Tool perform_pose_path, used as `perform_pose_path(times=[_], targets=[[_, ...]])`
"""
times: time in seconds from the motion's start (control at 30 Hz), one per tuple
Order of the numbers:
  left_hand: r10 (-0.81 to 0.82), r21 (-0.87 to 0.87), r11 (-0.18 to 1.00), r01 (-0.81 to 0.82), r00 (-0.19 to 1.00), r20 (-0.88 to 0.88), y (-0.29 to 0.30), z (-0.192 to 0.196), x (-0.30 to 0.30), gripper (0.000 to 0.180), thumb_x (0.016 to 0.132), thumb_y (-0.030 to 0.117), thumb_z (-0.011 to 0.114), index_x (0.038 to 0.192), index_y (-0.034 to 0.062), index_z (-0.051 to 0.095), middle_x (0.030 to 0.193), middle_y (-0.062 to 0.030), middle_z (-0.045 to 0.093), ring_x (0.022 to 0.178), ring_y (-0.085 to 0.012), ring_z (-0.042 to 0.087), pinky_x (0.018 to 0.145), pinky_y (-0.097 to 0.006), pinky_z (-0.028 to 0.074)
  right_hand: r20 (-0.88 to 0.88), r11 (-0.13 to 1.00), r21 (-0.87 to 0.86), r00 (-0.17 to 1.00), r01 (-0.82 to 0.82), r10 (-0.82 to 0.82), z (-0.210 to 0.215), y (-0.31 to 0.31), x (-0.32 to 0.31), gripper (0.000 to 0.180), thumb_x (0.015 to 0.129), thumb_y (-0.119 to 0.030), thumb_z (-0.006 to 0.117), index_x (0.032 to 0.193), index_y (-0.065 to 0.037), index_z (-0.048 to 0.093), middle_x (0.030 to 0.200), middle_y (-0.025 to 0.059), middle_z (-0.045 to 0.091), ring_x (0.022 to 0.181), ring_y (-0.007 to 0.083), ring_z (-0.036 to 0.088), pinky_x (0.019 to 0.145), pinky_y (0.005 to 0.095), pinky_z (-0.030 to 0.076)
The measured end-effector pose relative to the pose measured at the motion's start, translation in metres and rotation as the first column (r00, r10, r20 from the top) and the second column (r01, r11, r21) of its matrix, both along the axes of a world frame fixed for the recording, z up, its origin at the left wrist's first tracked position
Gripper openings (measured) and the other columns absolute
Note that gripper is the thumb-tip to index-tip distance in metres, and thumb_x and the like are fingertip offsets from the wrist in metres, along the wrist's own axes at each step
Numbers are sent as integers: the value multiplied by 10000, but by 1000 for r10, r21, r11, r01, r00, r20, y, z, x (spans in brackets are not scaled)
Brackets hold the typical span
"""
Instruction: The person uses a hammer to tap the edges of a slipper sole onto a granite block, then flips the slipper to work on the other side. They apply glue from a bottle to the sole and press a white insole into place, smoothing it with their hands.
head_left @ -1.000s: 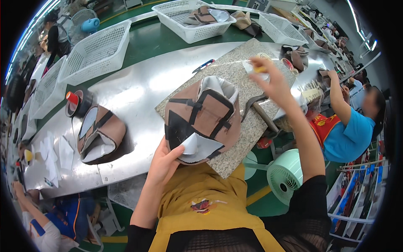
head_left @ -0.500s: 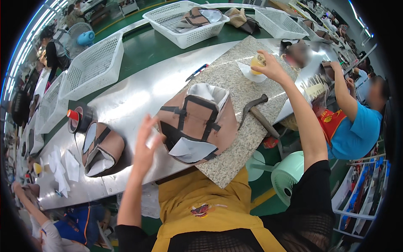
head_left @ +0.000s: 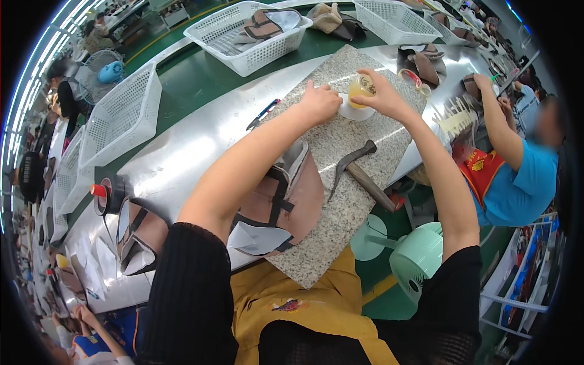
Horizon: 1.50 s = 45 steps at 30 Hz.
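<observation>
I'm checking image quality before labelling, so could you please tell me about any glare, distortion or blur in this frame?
Head view: fisheye bends the metal table edges toward a black rim; ceiling lights glare on that table; the stone slab, hammer and both hands, left hand and right hand, stay sharp.

Head-worn fisheye, close above granite slab (head_left: 340, 201)
</observation>
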State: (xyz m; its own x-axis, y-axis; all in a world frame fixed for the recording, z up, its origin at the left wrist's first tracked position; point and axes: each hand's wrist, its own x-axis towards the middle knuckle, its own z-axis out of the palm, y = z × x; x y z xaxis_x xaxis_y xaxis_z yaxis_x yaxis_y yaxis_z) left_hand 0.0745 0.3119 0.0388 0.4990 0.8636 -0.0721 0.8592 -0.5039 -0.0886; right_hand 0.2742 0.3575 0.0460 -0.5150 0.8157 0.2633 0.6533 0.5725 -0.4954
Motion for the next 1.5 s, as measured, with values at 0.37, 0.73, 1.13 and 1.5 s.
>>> perform_pose_path(times=[0.37, 0.73, 1.13, 1.5], targets=[[102, 74, 989, -126, 959, 264, 34, -9, -9, 261, 778, 147, 568, 1004, 146, 696, 1110, -82, 606, 1112, -279, 515, 935, -469, 409, -708, 687, -679, 479, -260, -518, 68, -85, 94, 441, 910, -341, 548, 1273, -102, 466, 1177, 63, 564, 1106, 212, 541, 866, 335, 496], [298, -178, 896, -406, 255, 920, -259, 61, -157, 233, 884, 215, 560, 969, 26, 666, 808, -63, 660, 780, -144, 608, 715, -277, 471, -717, 751, -550, 667, -365, -201, 80, -205, -9, 642, 904, -452, 495, 1374, -36, 360, 1279, 137, 487, 1133, 206, 529, 907, 336, 466], [536, -678, 710, 191, -771, 344, -373, -32, -91, 261, 962, 204, 486, 1111, 2, 556, 886, -48, 634, 650, -67, 578, 520, -164, 433, -178, 883, -60, 875, -466, 450, 79, -273, -155, 620, 749, -267, 726, 1293, -118, 469, 1116, 120, 556, 1003, 242, 574, 857, 335, 462], [505, -648, 749, 138, -751, 425, -363, -50, -86, 182, 944, 179, 503, 955, 26, 600, 809, -42, 636, 600, -58, 554, 490, -180, 413, 299, 817, 88, 797, -570, 525, 72, -291, -203, 586, 737, -346, 697, 1263, -197, 487, 997, 82, 540, 884, 282, 604, 706, 374, 508]])
